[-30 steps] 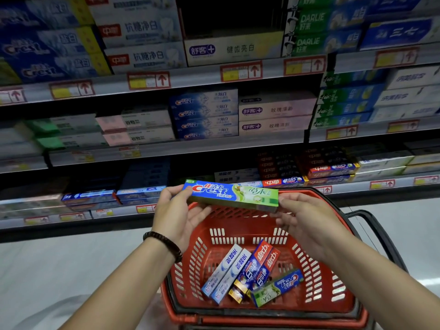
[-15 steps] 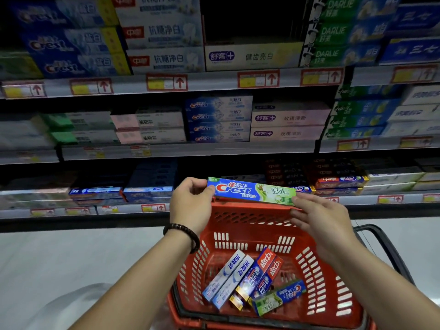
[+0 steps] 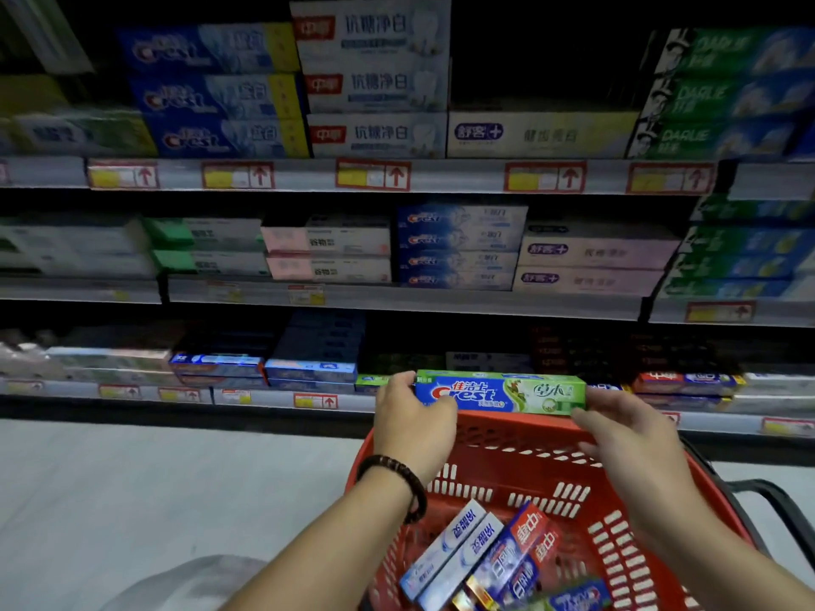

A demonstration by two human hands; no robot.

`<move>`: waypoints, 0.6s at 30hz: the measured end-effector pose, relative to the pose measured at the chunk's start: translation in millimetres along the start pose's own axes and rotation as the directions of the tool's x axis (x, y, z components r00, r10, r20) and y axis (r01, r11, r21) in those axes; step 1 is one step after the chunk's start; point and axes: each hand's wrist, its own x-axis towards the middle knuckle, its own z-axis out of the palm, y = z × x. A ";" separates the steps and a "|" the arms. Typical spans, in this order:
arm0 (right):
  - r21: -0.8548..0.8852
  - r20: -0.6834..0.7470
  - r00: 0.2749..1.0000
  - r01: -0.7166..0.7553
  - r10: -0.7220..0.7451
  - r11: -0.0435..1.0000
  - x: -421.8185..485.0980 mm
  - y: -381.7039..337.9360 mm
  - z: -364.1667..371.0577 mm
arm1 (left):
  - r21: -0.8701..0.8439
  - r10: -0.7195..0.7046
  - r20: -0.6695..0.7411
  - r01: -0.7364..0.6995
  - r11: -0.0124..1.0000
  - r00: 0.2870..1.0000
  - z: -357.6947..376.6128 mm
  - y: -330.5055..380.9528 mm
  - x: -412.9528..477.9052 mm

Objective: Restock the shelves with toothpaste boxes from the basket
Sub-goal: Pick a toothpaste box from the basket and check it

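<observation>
toothpaste box (image 3: pixel 500 392): blue-green, level | left hand (image 3: pixel 412 416), right hand (image 3: pixel 626 434) hold ends

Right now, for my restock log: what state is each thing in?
Green Crest box: held level in the air, not yet shelved.
Left hand: grips the box's left end.
Right hand: pinches its right end.
Red basket: holds several toothpaste boxes lying loose.
Bottom shelf: partly stocked, with dark gaps.
</observation>
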 end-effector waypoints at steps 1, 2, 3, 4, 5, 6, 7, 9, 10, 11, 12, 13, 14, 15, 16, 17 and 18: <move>-0.010 0.006 1.000 -0.006 0.006 1.000 2.1 -0.4 2.8 | 0.003 -0.010 0.023 0.010 1.000 1.000 -1.7 0.2 4.0; -0.023 0.009 1.000 -0.007 0.007 1.000 4.9 -0.7 5.6 | 0.016 -0.021 0.051 0.020 1.000 0.998 -3.7 1.2 8.4; -0.038 0.012 1.000 -0.003 0.004 0.999 7.6 -1.6 9.0 | 0.039 -0.031 0.072 0.028 0.999 0.997 -6.0 2.3 14.1; -0.051 0.017 1.000 0.003 -0.002 0.999 10.8 -3.3 12.6 | 0.059 -0.042 0.091 0.037 0.998 0.995 -9.2 4.9 19.6; -0.063 0.023 1.000 0.007 -0.006 0.998 14.1 -5.4 16.5 | 0.071 -0.043 0.107 0.035 0.997 0.993 -12.3 7.1 25.6; -0.069 0.029 1.000 0.012 -0.010 0.998 18.3 -7.6 20.8 | 0.095 -0.041 0.115 0.030 0.995 0.993 -16.3 10.4 30.8; -0.077 0.031 0.999 0.013 -0.011 0.997 23.0 -9.6 25.4 | 0.116 -0.027 0.116 0.014 0.993 0.993 -20.6 13.8 35.6; -0.087 0.042 0.999 0.016 -0.012 0.996 32.9 -13.1 35.4 | 0.130 0.004 0.102 -0.017 0.991 0.995 -28.0 17.9 49.5; -0.086 0.047 0.999 0.019 -0.015 0.996 38.1 -14.1 40.6 | 0.140 0.009 0.091 -0.022 0.990 0.996 -31.3 19.6 57.3; -0.088 0.052 0.998 0.022 -0.017 0.996 43.0 -15.2 46.6 | 0.156 0.010 0.078 -0.022 0.987 0.997 -34.6 21.9 65.1; -0.089 0.057 0.998 0.023 -0.018 0.996 47.8 -16.1 52.4 | 0.170 0.001 0.066 -0.012 0.985 0.998 -38.1 24.4 72.9; -0.094 0.064 0.998 0.023 -0.017 0.995 53.0 -16.5 58.4 | 0.181 -0.010 0.062 -0.001 0.984 0.998 -40.9 25.7 82.0; -0.102 0.069 0.998 0.019 -0.012 0.995 58.8 -15.6 64.1 | 0.187 -0.025 0.066 0.012 0.982 0.998 -43.8 26.5 91.3; -0.115 0.069 0.998 0.012 -0.004 0.993 65.0 -14.3 70.2 | 0.190 -0.045 0.073 0.030 0.981 0.996 -46.0 26.5 99.8; -0.124 0.063 0.998 0.003 0.005 0.992 72.0 -12.6 76.4 | 0.194 -0.066 0.078 0.050 0.980 0.995 -46.8 24.8 109.2; -0.134 0.054 0.998 -0.006 0.013 0.991 78.8 -9.8 82.2 | 0.200 -0.081 0.080 0.064 0.978 0.993 -47.2 23.0 117.5; -0.140 0.048 0.999 -0.016 0.023 0.990 86.1 -7.0 88.2 | 0.208 -0.100 0.078 0.082 0.975 0.992 -47.0 21.5 125.8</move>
